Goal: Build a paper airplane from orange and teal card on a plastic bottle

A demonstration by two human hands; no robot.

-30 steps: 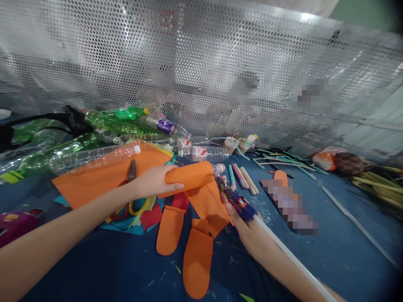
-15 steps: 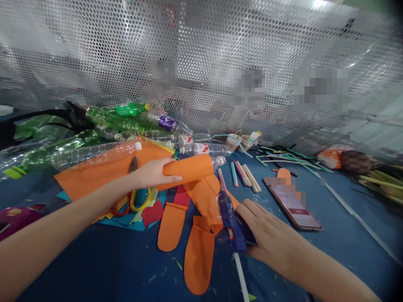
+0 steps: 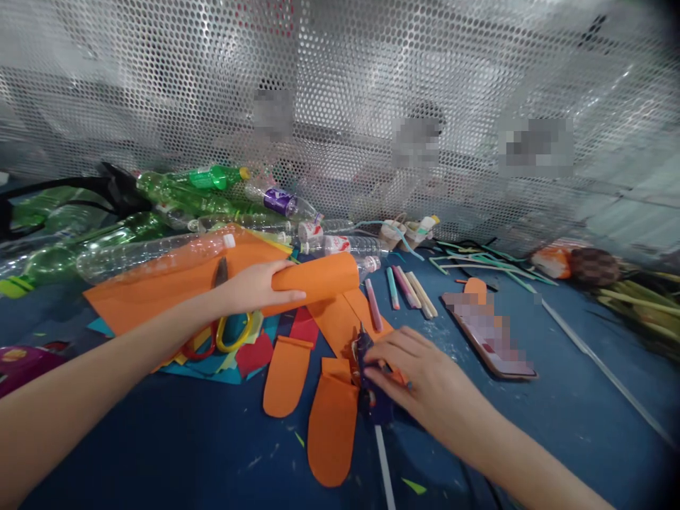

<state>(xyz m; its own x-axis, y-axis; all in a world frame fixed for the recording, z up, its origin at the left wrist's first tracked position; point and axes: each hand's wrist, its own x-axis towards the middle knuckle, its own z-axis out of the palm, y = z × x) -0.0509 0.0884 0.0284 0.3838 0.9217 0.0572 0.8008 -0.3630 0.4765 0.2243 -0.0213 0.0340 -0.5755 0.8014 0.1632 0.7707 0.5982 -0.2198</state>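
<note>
An orange paper roll (image 3: pixel 324 278) lies in the grip of my left hand (image 3: pixel 260 287), its fingers and thumb wrapped round the left end. A blue glue gun (image 3: pixel 375 386) with a white stick (image 3: pixel 383 464) at its rear sits nearer to me. My right hand (image 3: pixel 411 361) is closed on the upper side of the glue gun, thumb and fingers pressed together. Two rounded orange paper pieces (image 3: pixel 332 432) (image 3: pixel 287 375) lie left of the gun. More orange paper (image 3: pixel 334 322) spreads beneath the roll.
Scissors (image 3: pixel 234 333) rest on coloured paper at the left. Plastic bottles (image 3: pixel 154 255) line the back before a perforated metal screen (image 3: pixel 340 85). Markers (image 3: pixel 409 287) and a phone (image 3: pixel 489 340) lie at the right, with green strips (image 3: pixel 489 258) behind. People show dimly through the screen.
My right hand has shifted left and changed its hold on the glue gun, whose nozzle has moved slightly left and down. My left hand still holds the roll.
</note>
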